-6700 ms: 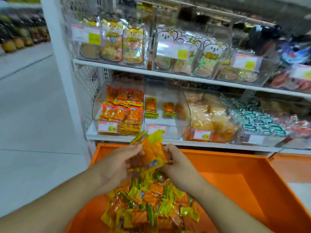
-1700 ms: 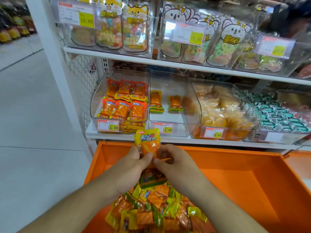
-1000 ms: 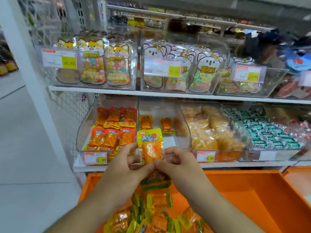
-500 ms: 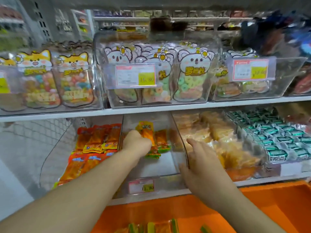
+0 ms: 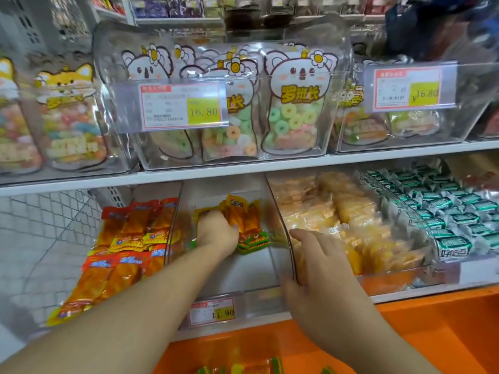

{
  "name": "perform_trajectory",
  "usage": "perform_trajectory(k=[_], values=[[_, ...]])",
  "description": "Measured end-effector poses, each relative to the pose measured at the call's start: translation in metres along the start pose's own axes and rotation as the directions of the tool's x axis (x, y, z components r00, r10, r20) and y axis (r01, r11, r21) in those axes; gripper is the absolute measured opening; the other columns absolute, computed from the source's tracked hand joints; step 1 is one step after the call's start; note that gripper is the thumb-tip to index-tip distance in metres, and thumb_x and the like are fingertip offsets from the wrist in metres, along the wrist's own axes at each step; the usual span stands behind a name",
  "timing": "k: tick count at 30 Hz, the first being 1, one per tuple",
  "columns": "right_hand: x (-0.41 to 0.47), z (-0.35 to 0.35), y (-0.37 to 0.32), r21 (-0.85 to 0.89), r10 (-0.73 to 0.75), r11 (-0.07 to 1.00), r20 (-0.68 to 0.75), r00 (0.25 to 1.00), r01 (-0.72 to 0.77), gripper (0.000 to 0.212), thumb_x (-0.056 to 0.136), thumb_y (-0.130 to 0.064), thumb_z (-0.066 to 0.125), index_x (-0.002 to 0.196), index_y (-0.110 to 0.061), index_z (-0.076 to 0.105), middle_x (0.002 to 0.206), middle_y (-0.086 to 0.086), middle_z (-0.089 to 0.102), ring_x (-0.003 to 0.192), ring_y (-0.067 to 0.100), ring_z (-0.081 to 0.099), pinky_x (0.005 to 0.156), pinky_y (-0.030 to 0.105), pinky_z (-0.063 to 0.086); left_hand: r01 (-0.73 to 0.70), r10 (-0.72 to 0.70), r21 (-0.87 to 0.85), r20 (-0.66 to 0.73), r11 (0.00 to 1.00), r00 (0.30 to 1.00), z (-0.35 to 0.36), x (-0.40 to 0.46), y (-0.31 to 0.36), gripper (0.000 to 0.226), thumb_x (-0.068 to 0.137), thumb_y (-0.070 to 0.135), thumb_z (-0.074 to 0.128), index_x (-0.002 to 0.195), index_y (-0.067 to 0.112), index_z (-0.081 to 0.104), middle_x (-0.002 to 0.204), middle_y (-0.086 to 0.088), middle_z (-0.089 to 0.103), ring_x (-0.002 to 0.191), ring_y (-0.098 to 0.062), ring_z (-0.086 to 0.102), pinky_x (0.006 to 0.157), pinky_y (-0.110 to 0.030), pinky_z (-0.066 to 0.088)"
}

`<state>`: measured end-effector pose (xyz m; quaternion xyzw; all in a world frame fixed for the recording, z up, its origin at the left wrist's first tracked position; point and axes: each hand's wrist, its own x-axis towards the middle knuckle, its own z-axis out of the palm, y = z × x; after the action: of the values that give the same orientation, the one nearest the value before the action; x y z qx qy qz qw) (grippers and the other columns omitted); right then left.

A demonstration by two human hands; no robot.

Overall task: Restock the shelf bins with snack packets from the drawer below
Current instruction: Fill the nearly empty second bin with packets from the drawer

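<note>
Orange-yellow packets (image 5: 244, 221); seemingly green-edged; orange drawer (image 5: 445, 333).

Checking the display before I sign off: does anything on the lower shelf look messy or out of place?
Yes. In the left bin, the front orange packets lie slanted and spill forward past its front edge. The middle bin, where the left hand is placing packets, is nearly empty. Nothing looks torn.

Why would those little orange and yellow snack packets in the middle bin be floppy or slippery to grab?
Probably floppy: the snack packets are thin film pouches that slump against each other. Likely a bit slippery, since the wrappers look glossy. Probably light too: the left hand handles several together.
</note>
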<state>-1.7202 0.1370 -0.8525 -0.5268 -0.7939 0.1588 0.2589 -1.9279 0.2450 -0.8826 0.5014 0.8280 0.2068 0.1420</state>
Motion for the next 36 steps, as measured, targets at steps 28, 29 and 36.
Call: perform_trajectory(k=[28,29,36], values=[[-0.003,0.006,0.000,-0.161,-0.064,0.984,0.046,0.997,0.071,0.071,0.089,-0.030,0.050,0.156,-0.037,0.025,0.154,-0.024,0.029,0.144,0.006,0.020,0.123,0.032,0.027,-0.364,0.360,0.290,0.070,0.885,0.930,0.017,0.004,-0.030,0.045,0.099,0.037,0.057,0.142,0.027,0.052,0.144,-0.004,0.054,0.130,-0.031,0.050,0.109,-0.043,0.045],[-0.003,0.005,0.000,-0.160,-0.065,0.985,0.046,0.997,0.071,0.072,0.090,-0.031,0.050,0.156,-0.037,0.024,0.154,-0.024,0.029,0.144,0.006,0.019,0.123,0.032,0.026,-0.367,0.355,0.315,0.096,0.875,0.930,0.017,0.002,-0.029,0.053,0.097,0.047,0.058,0.145,0.026,0.049,0.147,-0.003,0.052,0.133,-0.031,0.048,0.110,-0.043,0.041],[-0.005,0.005,0.002,-0.164,-0.060,0.984,0.052,0.997,0.068,0.073,0.093,-0.027,0.052,0.159,-0.035,0.022,0.157,-0.023,0.028,0.145,0.007,0.018,0.124,0.034,0.026,-0.396,0.346,0.446,0.194,0.802,0.918,0.007,0.003,-0.032,0.074,0.096,0.016,0.059,0.160,0.034,0.026,0.163,0.005,0.037,0.150,-0.031,0.027,0.117,-0.049,0.026]])
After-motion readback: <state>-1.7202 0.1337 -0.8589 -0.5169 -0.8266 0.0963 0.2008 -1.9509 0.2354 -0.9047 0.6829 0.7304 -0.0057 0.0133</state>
